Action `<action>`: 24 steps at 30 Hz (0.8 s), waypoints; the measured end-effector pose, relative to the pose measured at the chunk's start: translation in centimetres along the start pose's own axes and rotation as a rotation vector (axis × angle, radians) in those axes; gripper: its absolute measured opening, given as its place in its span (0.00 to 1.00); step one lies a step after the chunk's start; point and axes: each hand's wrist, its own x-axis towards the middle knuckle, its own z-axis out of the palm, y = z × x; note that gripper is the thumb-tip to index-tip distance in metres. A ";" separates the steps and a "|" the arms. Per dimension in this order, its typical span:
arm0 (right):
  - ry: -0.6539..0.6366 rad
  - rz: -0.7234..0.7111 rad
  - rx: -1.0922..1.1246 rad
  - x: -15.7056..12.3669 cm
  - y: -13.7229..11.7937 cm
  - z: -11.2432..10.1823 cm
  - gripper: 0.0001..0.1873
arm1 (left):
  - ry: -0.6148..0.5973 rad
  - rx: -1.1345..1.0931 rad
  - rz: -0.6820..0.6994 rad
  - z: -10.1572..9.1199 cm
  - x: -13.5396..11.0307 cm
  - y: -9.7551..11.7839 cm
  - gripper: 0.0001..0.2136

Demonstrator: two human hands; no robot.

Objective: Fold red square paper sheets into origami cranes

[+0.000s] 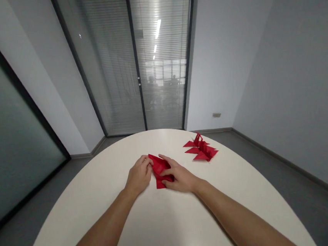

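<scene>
A partly folded sheet of red paper [158, 165] lies on the white table between my hands. My left hand [140, 174] is closed at its upper left edge, the thumb and fingertips pinching the paper there. From the other side my right hand [178, 175] rests over the sheet with its fingers spread, the fingertips touching the paper and covering its right part. Creases and a raised flap show in the middle of the sheet. Farther off to the right sit several folded red paper cranes [201, 149], close together with pointed wings.
The round white table [151, 232] curves away at both sides and at its far edge. Beyond it stand a glass partition with blinds [118, 73] and a pale wall [218, 56] with a socket [217, 115]. A dark-framed frosted panel [10, 126] is at the left.
</scene>
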 end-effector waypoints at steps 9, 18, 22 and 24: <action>0.046 0.066 0.073 0.0 -0.7 -0.3 0.04 | 0.046 -0.096 -0.098 0.8 0.2 -0.6 0.05; 0.056 0.055 0.123 0.0 0.2 0.3 0.33 | 0.101 -0.437 -0.254 2.8 0.4 -3.1 0.10; 0.068 0.069 0.147 0.0 0.3 0.3 0.43 | 0.128 -0.607 -0.309 3.3 0.6 -3.9 0.16; 0.060 0.097 0.160 0.0 0.2 0.3 0.45 | 0.132 -0.612 -0.340 3.3 0.7 -4.0 0.15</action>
